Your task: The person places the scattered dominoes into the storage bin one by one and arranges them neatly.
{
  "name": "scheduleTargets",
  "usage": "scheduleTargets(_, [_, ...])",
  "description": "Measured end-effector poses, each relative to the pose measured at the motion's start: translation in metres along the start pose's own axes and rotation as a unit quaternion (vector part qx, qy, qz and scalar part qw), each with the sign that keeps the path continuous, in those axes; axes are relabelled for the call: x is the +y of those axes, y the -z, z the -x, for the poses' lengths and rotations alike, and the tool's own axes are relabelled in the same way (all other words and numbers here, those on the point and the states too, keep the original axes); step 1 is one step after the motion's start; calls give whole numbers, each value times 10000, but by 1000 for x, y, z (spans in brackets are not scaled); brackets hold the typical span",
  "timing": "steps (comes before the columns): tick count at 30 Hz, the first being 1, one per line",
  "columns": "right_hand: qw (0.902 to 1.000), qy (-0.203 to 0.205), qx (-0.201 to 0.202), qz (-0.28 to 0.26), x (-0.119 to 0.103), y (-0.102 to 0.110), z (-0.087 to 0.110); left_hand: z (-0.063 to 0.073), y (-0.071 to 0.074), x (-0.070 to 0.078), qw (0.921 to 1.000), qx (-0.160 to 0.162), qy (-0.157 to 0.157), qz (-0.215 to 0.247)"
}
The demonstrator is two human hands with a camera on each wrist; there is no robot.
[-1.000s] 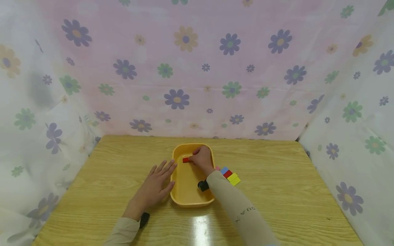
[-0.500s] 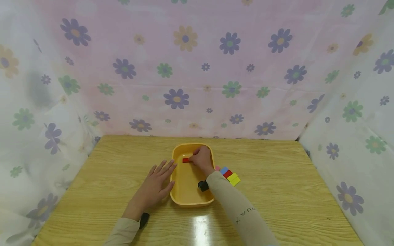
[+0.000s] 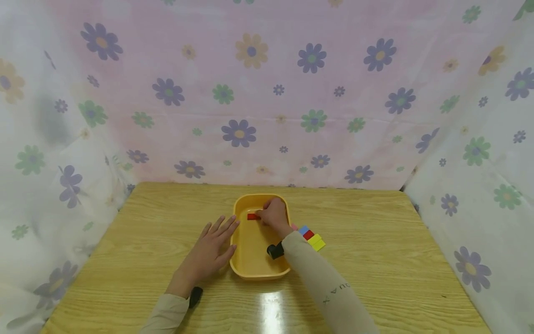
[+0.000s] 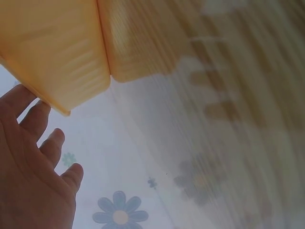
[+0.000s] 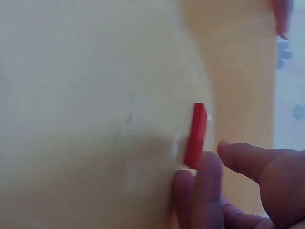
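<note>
A yellow plastic box point(image 3: 254, 271) lies on the table. My left hand point(image 3: 208, 253) is spread at its left side, fingertips at the rim; the left wrist view shows those fingers point(image 4: 35, 119) straight beside the wall. My right hand point(image 3: 274, 217) reaches inside the box near its far end. A red block point(image 3: 252, 216) lies on the box floor by the right fingertips. In the right wrist view the right thumb point(image 5: 245, 160) stands apart from the red block point(image 5: 195, 136), while the index finger point(image 5: 208, 183) is at the block's near end.
Right of the box, several blocks lie close together: a blue block point(image 3: 303, 230), a red one point(image 3: 308, 235) and yellow ones point(image 3: 317, 242), partly behind the right forearm. Flowered cloth point(image 3: 271, 106) surrounds the wooden table point(image 3: 375, 260) at back and sides.
The right fingers have slid slightly back off the red block, so more of it shows. The block stays in place, and the left hand keeps its position at the rim.
</note>
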State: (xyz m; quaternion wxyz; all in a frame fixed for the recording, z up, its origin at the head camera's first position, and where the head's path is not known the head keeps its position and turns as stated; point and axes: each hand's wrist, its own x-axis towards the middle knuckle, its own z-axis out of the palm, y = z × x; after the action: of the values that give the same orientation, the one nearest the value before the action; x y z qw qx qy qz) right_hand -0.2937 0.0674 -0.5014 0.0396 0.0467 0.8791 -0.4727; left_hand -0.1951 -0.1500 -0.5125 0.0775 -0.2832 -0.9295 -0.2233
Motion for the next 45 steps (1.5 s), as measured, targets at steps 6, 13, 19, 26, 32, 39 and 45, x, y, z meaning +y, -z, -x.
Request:
scheduleTargets(6, [9976,56,-437,528,-13,14,7,1,-1,0,9998,163,-104,26])
scheduleTargets(13, [9965,-88,-764,323,-31,43,26,0,0,1,9998,84,-74,163])
scheduleTargets(19, [9944,132,-846,-626,-27,68,43,0,-1,2,9998,53,-64,200])
scheduleTargets(26, [9873,818,-460,-1285,-11,81,56,0,0,1,9998,56,-84,160])
scheduleTargets(32, [9840,877,81,-1546,8,90,64,-1,0,-1,9998,52,-104,143])
scheduleTargets(39, [9850,726,376,-1523,34,101,68,-1,0,-1,9998,78,-107,161])
scheduleTargets(45, [9850,675,526,-1500,58,110,70,1,1,-1,9998,56,-105,170])
